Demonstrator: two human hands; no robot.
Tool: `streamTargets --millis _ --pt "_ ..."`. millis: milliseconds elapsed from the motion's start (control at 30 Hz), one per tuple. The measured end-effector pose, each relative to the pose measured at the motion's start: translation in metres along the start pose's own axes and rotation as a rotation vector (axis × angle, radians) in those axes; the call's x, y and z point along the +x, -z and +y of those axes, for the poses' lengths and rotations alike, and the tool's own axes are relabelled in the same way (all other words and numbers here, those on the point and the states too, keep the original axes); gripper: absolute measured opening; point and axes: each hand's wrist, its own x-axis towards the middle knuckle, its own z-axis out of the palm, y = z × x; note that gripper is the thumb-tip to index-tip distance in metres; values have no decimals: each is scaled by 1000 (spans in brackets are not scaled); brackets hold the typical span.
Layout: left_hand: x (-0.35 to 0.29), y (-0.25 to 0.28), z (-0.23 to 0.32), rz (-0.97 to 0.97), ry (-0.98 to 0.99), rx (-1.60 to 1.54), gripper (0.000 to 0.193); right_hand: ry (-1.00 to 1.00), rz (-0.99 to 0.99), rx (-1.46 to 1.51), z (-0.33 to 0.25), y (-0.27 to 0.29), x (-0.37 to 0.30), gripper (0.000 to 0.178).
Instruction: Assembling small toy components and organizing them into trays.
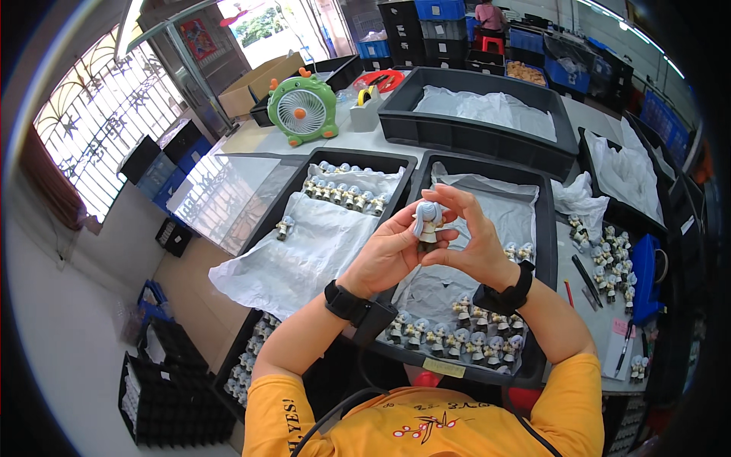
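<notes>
A small chibi figurine (428, 221) with pale blue hair and white clothes is held upright above the middle of the front right tray. My left hand (387, 247) is closed around its left side and lower body. From the right, my right hand (480, 236) curves about the same figurine, its fingertips at the head and its thumb near the base; the exact contact is partly hidden. Below my hands, the black tray (542, 228) is lined with white paper and holds several like figurines (457, 343) along its near end. One figurine (284, 227) stands on paper in the left tray (255, 238).
A green fan (302, 110) and a tape dispenser (365, 110) stand behind the trays. A large black tray (476, 133) rests at the back. More figurines (611, 263), a black pen (586, 278) and a blue bin (647, 278) are at the right. A person (491, 17) sits far behind.
</notes>
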Motion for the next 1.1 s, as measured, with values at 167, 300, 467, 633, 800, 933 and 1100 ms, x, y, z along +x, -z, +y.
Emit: streamTargets --millis 167,300,467,633,800,933,1100 --pt "-3 -4 2 -10 -18 -10 44 56 -16 -127 -6 3 3 85" --pt "-8 -6 3 71 39 -17 44 14 -12 -113 -5 1 1 78" --pt "-14 -4 4 109 60 -15 43 -16 -47 -114 -5 -1 0 68" --pt "-29 14 31 173 69 125 37 74 -58 -154 -8 -4 6 48" --pt "-48 81 121 624 113 992 31 -6 -3 -244 -10 5 7 41" --pt "-88 135 136 844 289 1655 27 -52 20 -241 -4 3 7 38" --pt "-102 186 123 925 416 1936 27 -61 26 -241 2 2 5 37"
